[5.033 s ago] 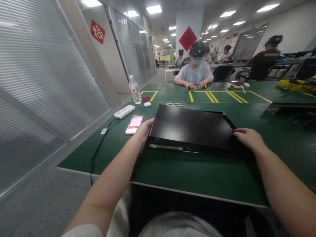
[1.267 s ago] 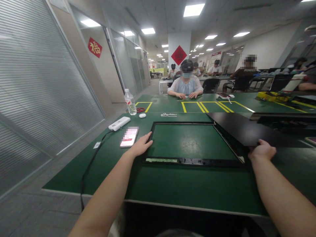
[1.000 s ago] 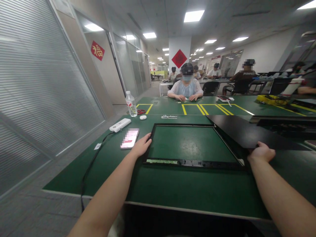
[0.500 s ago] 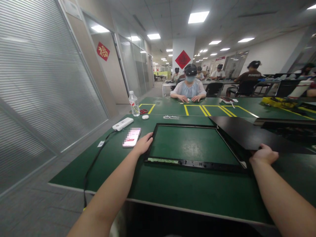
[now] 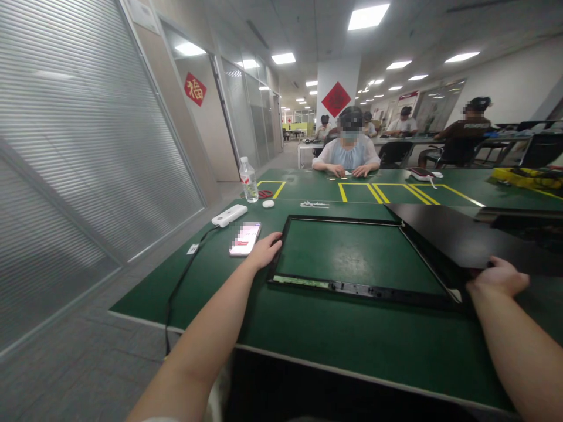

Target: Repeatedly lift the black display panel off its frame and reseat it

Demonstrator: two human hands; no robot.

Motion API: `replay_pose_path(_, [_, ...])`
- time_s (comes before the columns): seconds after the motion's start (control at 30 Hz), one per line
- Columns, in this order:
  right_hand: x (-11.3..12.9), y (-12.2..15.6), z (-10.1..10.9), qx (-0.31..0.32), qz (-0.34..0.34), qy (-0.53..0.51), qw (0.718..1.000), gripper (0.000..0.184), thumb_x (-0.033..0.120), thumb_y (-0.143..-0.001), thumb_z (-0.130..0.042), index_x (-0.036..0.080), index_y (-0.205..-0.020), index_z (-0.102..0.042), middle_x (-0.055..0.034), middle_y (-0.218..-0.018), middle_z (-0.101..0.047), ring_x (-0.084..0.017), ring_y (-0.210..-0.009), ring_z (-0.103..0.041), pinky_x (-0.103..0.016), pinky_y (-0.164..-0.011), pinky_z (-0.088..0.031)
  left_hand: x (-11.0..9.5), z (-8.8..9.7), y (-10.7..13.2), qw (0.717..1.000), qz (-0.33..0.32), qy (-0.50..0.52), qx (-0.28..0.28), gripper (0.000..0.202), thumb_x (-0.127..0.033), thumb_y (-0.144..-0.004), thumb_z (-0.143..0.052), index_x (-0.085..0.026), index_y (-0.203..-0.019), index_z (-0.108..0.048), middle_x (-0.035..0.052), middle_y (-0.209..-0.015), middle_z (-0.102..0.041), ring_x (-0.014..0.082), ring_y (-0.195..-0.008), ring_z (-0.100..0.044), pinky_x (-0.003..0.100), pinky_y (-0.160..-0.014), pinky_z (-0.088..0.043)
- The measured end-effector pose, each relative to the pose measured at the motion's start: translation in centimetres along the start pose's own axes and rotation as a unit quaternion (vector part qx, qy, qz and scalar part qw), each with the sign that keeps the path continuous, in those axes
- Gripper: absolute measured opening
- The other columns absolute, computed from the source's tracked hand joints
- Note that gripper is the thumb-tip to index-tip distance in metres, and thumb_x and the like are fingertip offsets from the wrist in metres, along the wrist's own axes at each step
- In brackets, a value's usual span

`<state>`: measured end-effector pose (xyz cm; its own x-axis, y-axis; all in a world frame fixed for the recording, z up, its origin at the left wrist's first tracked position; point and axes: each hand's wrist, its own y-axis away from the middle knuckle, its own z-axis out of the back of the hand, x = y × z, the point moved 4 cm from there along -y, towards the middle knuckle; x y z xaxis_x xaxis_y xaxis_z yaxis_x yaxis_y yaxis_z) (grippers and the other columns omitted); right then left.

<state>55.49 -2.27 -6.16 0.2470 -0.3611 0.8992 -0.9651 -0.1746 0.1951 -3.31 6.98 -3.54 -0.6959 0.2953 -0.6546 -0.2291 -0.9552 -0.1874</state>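
Observation:
A thin black rectangular frame (image 5: 387, 292) with an open middle lies flat on the green table (image 5: 308, 334); a green strip shows along its near bar. My left hand (image 5: 266, 251) grips the frame's left side, fingers closed over it, the thumb partly hidden. To the right of the frame a large flat black panel (image 5: 453, 231) sits tilted, overlapping the frame's far right corner. My right hand (image 5: 499, 278) holds the panel's near edge, with its fingertips hidden beneath the panel.
Left of the frame lie a phone (image 5: 245, 239), a white corded device (image 5: 229, 215) and a small white case (image 5: 268, 204). Behind them stand a water bottle (image 5: 249, 181) and red-handled scissors (image 5: 265, 194). A co-worker (image 5: 347, 149) sits across the table.
My right hand has moved a little to the right with the panel's near edge. My left hand stays on the frame's left side. The whole view has shifted slightly.

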Motion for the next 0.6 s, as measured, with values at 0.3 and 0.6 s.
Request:
replay_pose_path(0.3, [0.6,1.0,0.2,-0.013,-0.041,-0.040,0.998,0.039,-0.004,-0.053,-0.051,0.022,-0.080,-0.040,0.0035,-0.090,-0.057,-0.011,-0.084,-0.065,-0.021,-0.059,-0.057,-0.6,0.2,0.3,1.000,0.013,-0.020,0.006,0.050,-0.037,-0.094,-0.050,-0.020,-0.140,-0.059,0.0090,-0.147,-0.062,0.0265,-0.135,-0.058,0.038,-0.117,-0.041])
replay_pose_path(0.6, [2.2,4.1,0.0,0.094,-0.147,-0.064,0.983,0.024,0.006,-0.061,-0.049,0.019,-0.081,-0.052,-0.0029,-0.104,-0.064,-0.012,-0.086,-0.066,-0.023,-0.061,-0.059,-1.4,0.0,0.6,0.999,0.014,-0.039,0.015,0.052,-0.026,-0.092,-0.052,-0.020,-0.143,-0.057,0.0093,-0.146,-0.062,0.0291,-0.134,-0.058,0.043,-0.117,-0.042])
